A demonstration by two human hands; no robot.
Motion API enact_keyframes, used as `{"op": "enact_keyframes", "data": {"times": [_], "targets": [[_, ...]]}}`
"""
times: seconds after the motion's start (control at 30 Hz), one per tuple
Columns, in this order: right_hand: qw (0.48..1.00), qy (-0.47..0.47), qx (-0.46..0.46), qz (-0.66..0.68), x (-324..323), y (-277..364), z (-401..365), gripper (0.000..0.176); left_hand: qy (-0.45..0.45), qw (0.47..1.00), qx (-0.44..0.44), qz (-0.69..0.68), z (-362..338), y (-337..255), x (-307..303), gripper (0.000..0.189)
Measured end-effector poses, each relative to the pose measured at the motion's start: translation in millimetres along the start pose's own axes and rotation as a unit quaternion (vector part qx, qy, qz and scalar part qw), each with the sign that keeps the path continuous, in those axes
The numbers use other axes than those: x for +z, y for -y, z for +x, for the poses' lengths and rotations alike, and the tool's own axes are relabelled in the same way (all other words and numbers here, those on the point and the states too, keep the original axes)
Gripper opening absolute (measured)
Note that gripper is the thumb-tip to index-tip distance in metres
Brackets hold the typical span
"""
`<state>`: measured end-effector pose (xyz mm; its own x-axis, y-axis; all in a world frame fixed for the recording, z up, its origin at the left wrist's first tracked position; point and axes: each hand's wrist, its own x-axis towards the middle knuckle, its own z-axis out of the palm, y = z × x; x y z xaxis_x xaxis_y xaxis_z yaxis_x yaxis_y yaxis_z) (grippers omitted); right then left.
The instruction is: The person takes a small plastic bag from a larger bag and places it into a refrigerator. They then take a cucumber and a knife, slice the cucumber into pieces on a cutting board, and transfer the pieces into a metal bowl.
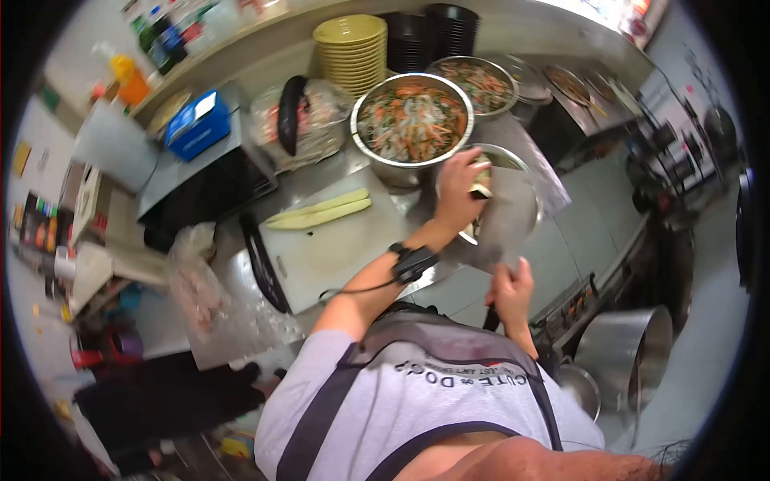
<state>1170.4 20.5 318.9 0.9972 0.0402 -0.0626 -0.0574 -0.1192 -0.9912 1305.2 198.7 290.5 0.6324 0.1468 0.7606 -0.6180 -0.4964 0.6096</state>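
My left hand [459, 190], with a dark band and device on the wrist, is closed around a pale piece of eggplant [481, 172] above a metal bowl [536, 210]. In my right hand [512, 295] is the handle of a cleaver [504, 220]. Its broad blade, blurred, stands close beside the eggplant piece and hides part of the bowl. Long pale eggplant strips [319, 210] lie on a white cutting board [341, 260] to the left. A whole dark eggplant [263, 264] rests along the board's left edge.
Behind the board stands a large metal bowl [358, 144] of shredded vegetables, with a second such bowl [513, 94] behind it. Yellow bowls [350, 56] are stacked at the back. Another dark eggplant [289, 116] lies on plastic bags. A big metal pot [618, 353] is at right.
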Motion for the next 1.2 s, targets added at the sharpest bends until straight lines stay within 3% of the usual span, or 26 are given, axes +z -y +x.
{"op": "enact_keyframes", "data": {"times": [0.07,0.13,0.17,0.27,0.33,0.37,0.47,0.5,0.57,0.6,0.67,0.7,0.77,0.8,0.87,0.9,0.97,1.13,1.2], "targets": [[0.996,-0.089,0.002,0.019,-22.7,-3.4,-3.4,0.015,0.12,0.973,-0.078,0.183,-3.5,1.9,21.3,0.062],[0.993,-0.113,-0.005,0.024,-51.5,-15.8,0.6,0.015,0.233,0.936,-0.114,0.238,-13.2,11.3,23.8,0.083],[0.994,-0.104,0.002,0.025,-59.7,-15.3,3.3,0.015,0.256,0.937,-0.083,0.224,-22.0,22.8,19.7,0.087],[0.99,-0.128,0.021,0.056,-73.0,-6.9,-7.2,0.012,0.092,0.98,0.008,0.179,-34.7,27.4,-28.9,0.045],[0.991,-0.127,0.007,0.051,-71.3,-3.6,-7.6,0.012,0.016,0.975,-0.003,0.223,-50.4,38.4,-82.0,0.02],[0.993,-0.103,0.002,0.053,-73.6,-10.1,-7.5,0.017,-0.002,0.957,0.002,0.29,-66.7,58.6,-108.4,0.015],[0.997,-0.072,-0.008,0.014,-56.3,-16.5,-8.3,0.022,0.117,0.868,-0.132,0.463,-110.1,99.0,-195.5,0.036],[0.997,-0.075,-0.004,0.016,-48.0,-15.9,-8.9,0.022,0.122,0.868,-0.13,0.463,-126.4,115.9,-212.5,0.036],[0.999,0.018,0.001,-0.037,-24.5,-10.4,-3.8,0.024,0.184,0.784,-0.105,0.584,-153.2,142.3,-240.3,0.054],[0.999,0.018,0.002,-0.039,-12.2,-8.6,-2.4,0.024,0.184,0.784,-0.106,0.583,-153.6,144.8,-248.5,0.054],[0.989,0.116,-0.015,-0.085,11.1,-8.5,2.5,0.027,0.29,0.792,-0.165,0.511,-151.1,150.7,-255.9,0.06],[0.984,0.136,-0.023,-0.112,21.3,-15.2,6.2,0.031,0.285,0.796,-0.168,0.507,-149.9,145.4,-255.9,0.06],[0.971,0.175,-0.037,-0.16,45.5,-29.8,14.4,0.042,0.339,0.788,-0.158,0.488,-148.3,126.1,-254.0,0.051],[0.968,0.172,-0.038,-0.181,61.2,-32.7,16.3,0.034,0.336,0.79,-0.162,0.486,-155.0,121.2,-253.2,0.051],[0.939,0.217,-0.052,-0.261,87.4,-39.6,28.4,0.022,0.303,0.815,-0.082,0.486,-170.5,111.2,-250.7,0.053],[0.938,0.22,-0.051,-0.263,97.9,-52.0,35.6,0.022,0.306,0.812,-0.076,0.492,-177.6,105.7,-251.8,0.051],[0.879,0.194,-0.19,-0.392,117.7,-78.5,52.0,0.016,0.29,0.82,-0.077,0.487,-188.0,90.6,-255.4,0.051],[0.804,0.187,-0.252,-0.506,154.1,-89.5,73.8,0.014,0.281,0.839,-0.111,0.453,-202.1,75.9,-271.8,0.048],[0.758,0.254,-0.265,-0.54,163.3,-90.6,82.2,0.013,0.255,0.856,-0.11,0.436,-200.1,68.7,-270.9,0.045]]}}
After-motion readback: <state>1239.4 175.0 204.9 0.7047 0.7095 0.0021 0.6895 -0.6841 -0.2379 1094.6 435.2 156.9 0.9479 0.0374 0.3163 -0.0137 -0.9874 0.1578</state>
